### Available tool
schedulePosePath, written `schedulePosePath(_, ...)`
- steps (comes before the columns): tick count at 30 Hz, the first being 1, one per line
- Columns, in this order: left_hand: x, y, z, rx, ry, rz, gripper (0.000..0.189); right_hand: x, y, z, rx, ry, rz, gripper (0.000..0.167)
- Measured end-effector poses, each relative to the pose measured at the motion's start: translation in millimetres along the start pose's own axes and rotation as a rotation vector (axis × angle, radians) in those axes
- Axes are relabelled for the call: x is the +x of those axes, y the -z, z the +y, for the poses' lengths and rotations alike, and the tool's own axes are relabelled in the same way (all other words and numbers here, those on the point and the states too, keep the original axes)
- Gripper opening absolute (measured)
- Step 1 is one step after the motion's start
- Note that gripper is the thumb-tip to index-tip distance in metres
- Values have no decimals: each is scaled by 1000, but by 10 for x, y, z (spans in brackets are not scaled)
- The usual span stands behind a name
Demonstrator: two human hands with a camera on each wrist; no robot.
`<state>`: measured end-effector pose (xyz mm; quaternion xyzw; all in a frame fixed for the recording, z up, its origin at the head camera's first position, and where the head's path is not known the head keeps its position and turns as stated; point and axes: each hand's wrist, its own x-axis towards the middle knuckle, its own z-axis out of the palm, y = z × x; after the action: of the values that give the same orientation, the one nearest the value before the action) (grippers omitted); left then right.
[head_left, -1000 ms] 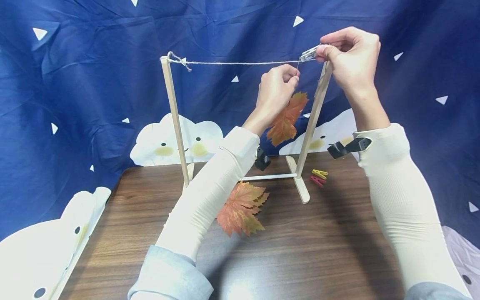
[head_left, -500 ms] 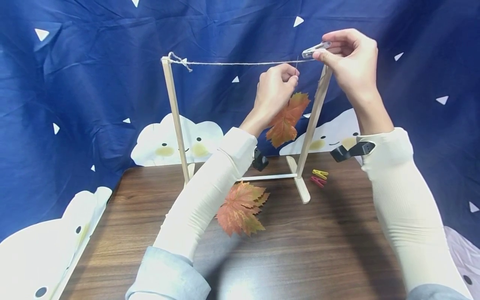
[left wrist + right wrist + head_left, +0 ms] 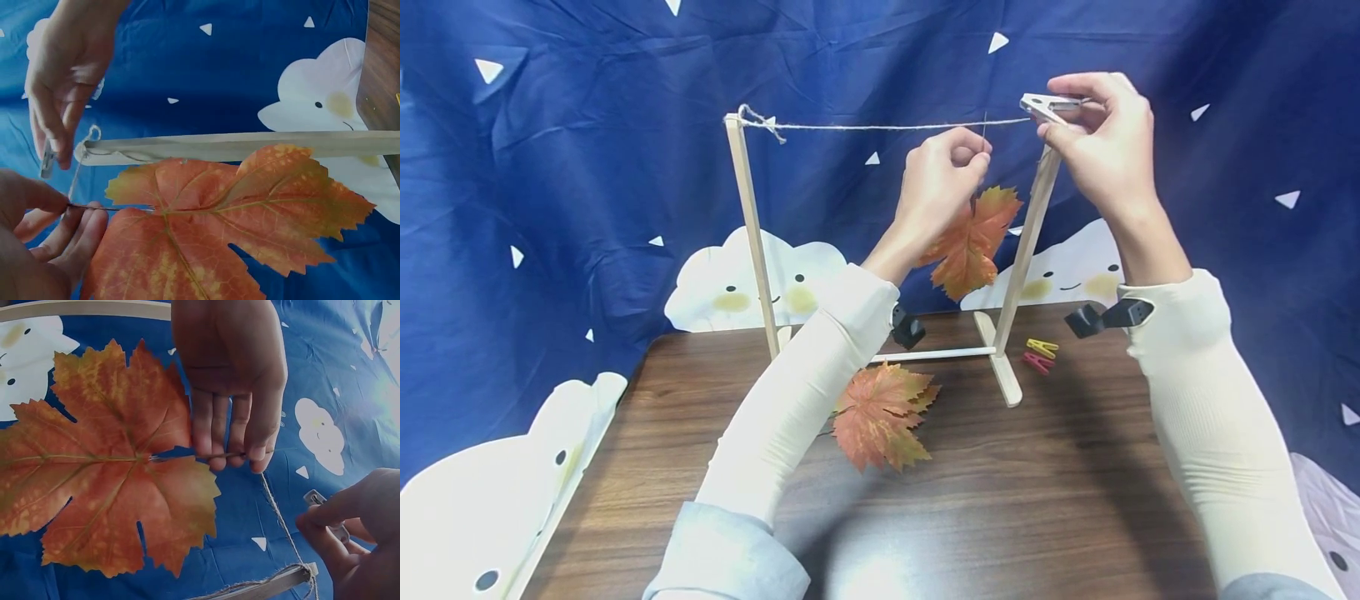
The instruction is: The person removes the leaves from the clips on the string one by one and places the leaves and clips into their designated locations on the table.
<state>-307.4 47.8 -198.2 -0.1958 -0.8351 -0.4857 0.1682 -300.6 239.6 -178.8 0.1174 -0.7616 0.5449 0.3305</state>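
My left hand (image 3: 942,177) pinches the thin stem of an orange maple leaf (image 3: 106,462) between thumb and fingers, just under a taut twine (image 3: 865,127). The leaf hangs below that hand, and its stem tip crosses the twine. Up at the twine's right end, my right hand (image 3: 1108,137) holds a pale clothespin (image 3: 1043,105), apart from both twine and stem. In the right wrist view the clothespin lies between its thumb and fingers. The twine is tied to a wooden frame, whose right post (image 3: 1032,233) stands beside the leaf.
Another maple leaf (image 3: 883,417) lies on the brown table (image 3: 1000,500), partly behind the left sleeve. A yellow clothespin (image 3: 1042,348) and a red clothespin (image 3: 1038,362) lie right of the frame's foot (image 3: 1004,379). A blue curtain (image 3: 587,208) hangs behind.
My right hand has drawn the clothespin right, away from the stem, and turned it. My left hand has shifted slightly left with the leaf, which has rotated a little.
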Motion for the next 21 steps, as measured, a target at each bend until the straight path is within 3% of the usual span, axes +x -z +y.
schedulePosePath(5,-64,59,-56,-55,-32,16,14,-71,8,41,-39,7,-11,34)
schedulePosePath(11,-115,131,-113,-83,-27,35,13,-144,3,108,-40,31,-32,31)
schedulePosePath(21,-206,233,-194,-128,-47,41,10,-380,33,251,-166,53,-62,30)
